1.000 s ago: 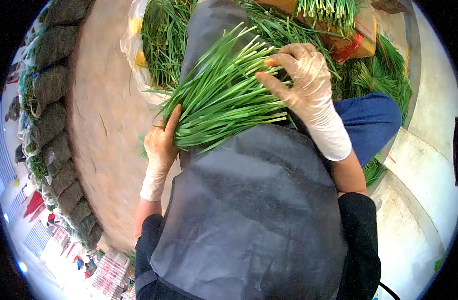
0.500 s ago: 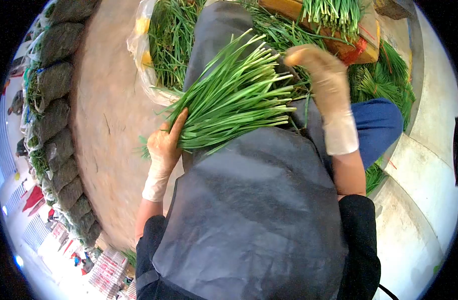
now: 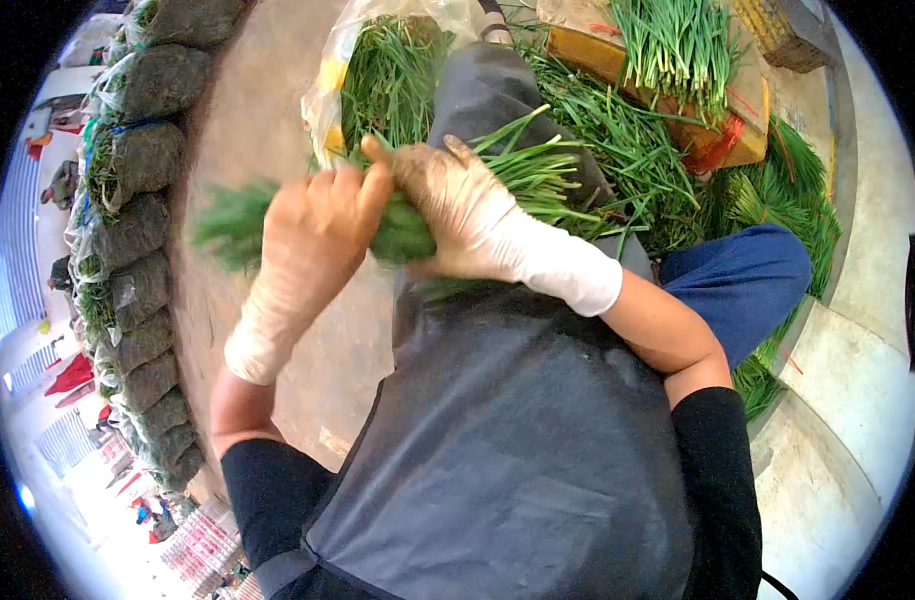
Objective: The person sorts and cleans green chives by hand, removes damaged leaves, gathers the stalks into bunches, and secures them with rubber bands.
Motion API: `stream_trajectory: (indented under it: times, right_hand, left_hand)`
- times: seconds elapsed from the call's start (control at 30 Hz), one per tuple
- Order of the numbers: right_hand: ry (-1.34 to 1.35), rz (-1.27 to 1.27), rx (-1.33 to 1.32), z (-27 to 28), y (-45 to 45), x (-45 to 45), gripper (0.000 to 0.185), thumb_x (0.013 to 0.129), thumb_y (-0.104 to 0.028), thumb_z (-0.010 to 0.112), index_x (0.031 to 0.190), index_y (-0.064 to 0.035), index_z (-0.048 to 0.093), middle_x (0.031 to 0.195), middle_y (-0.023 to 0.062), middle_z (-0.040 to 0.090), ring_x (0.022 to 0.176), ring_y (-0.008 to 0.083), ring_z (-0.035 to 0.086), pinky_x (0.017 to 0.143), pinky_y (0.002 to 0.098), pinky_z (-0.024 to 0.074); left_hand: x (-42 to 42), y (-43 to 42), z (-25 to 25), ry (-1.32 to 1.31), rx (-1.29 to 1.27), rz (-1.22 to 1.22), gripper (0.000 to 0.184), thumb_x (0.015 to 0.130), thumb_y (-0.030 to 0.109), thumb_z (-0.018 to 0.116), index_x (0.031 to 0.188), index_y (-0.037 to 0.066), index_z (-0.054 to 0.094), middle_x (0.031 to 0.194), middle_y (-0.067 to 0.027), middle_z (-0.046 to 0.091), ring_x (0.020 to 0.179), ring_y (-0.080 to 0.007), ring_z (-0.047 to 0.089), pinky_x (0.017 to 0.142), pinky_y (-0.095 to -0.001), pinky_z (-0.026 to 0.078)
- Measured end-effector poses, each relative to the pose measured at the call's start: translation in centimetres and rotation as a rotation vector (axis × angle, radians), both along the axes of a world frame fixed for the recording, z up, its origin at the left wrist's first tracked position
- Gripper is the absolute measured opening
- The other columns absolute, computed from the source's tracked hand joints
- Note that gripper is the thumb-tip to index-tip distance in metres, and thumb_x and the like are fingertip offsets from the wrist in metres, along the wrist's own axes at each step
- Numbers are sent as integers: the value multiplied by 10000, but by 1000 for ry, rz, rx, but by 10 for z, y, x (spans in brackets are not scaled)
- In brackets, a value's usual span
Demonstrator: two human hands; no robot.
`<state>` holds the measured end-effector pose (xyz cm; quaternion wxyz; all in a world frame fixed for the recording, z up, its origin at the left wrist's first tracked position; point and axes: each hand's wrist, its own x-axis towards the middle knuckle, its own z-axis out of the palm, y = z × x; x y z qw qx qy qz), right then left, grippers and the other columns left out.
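Note:
A bunch of long green stalks [image 3: 543,180] lies across my lap, its pale cut ends toward the right. My left hand [image 3: 323,220], in a thin pale glove, is wrapped round the leafy part, and blurred leaf tips stick out to its left. Right beside it, my gloved right hand [image 3: 458,210] grips the same bunch nearer the cut ends. The two hands are close together at the thumbs. Under the bunch is my dark apron [image 3: 498,420].
A clear plastic bag [image 3: 328,90] of loose greens stands ahead. At the upper right, cut stalks [image 3: 678,50] lie on a yellow-brown box [image 3: 588,55]. More bundles [image 3: 788,200] lie right of my knee. Dark packed sacks [image 3: 143,250] line the left.
My right hand has come from the right onto the bunch beside my left hand. My left hand has risen and closed round the leaves, and the bunch is drawn together and shifted left.

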<state>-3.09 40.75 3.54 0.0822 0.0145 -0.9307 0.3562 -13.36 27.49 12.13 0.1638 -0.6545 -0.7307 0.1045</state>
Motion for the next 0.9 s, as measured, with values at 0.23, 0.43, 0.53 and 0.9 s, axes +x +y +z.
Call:
stream_trajectory:
  times: [0.23, 0.43, 0.53, 0.9]
  right_hand:
    - [-1, -5, -1104, 8, 134, 12, 461, 736, -130, 741, 1167, -25, 613, 1045, 90, 676, 910, 211, 653, 857, 335, 516]
    - [318, 149, -1650, 45, 171, 60, 689, 853, -248, 604, 1437, -30, 310, 869, 10, 524, 844, 136, 548, 800, 287, 516]
    - [462, 193, -1745, 53, 168, 67, 693, 787, -270, 641, 1380, -9, 395, 892, 37, 544, 850, 163, 537, 773, 280, 498]
    - [216, -541, -486, 31, 184, 62, 501, 915, -398, 547, 1268, -42, 538, 1086, 139, 658, 1000, 242, 636, 892, 344, 490]
  left_hand:
    - [-5, 87, 86, 15, 483, -280, 601, 698, 44, 682, 1278, 81, 530, 1200, -107, 597, 1104, -294, 563, 950, -402, 431]
    - [-75, 80, -25, -1580, 703, 316, 488, 862, 356, 606, 1249, 60, 565, 1150, -67, 622, 1091, -187, 538, 1005, -332, 385]
    - [-64, 91, -100, -2137, 90, 22, 755, 903, 501, 499, 1436, 11, 283, 1402, -140, 442, 1300, -229, 419, 1125, -357, 257]
    - [64, 150, -104, -2790, 23, 87, 733, 789, 474, 708, 1321, 32, 465, 1227, -102, 589, 1087, -215, 586, 958, -372, 470]
